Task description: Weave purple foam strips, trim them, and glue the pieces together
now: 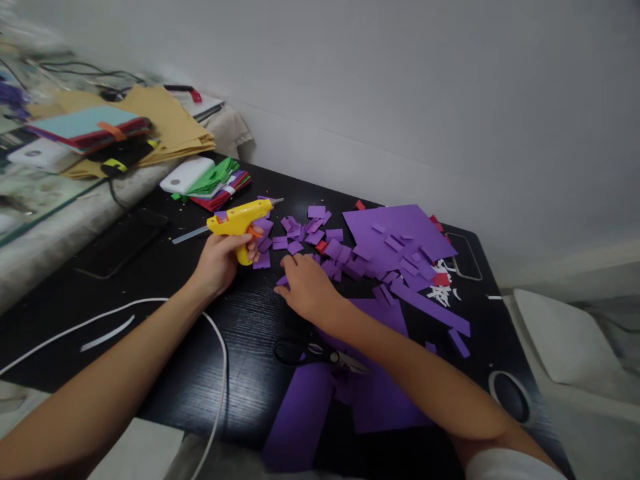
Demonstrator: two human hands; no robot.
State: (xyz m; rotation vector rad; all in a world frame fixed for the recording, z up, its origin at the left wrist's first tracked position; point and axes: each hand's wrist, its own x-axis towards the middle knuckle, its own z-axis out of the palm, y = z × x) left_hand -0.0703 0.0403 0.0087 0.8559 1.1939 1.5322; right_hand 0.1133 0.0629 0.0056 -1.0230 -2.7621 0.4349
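My left hand is wrapped round the handle of a yellow hot glue gun, with a finger at its orange trigger. The metal nozzle points right, and a clear glue stick sticks out of the back. My right hand is low over the table, thumb and fingers closed on a small purple piece that is mostly hidden. Just beyond both hands lie many small cut purple pieces, some folded. Under my right forearm are a purple sheet and black-handled scissors.
A large purple sheet with scraps on it lies at the far right, near white shreds. A white cord loops across the left. Bundled coloured pieces and brown envelopes sit back left. A tape roll is at the right edge.
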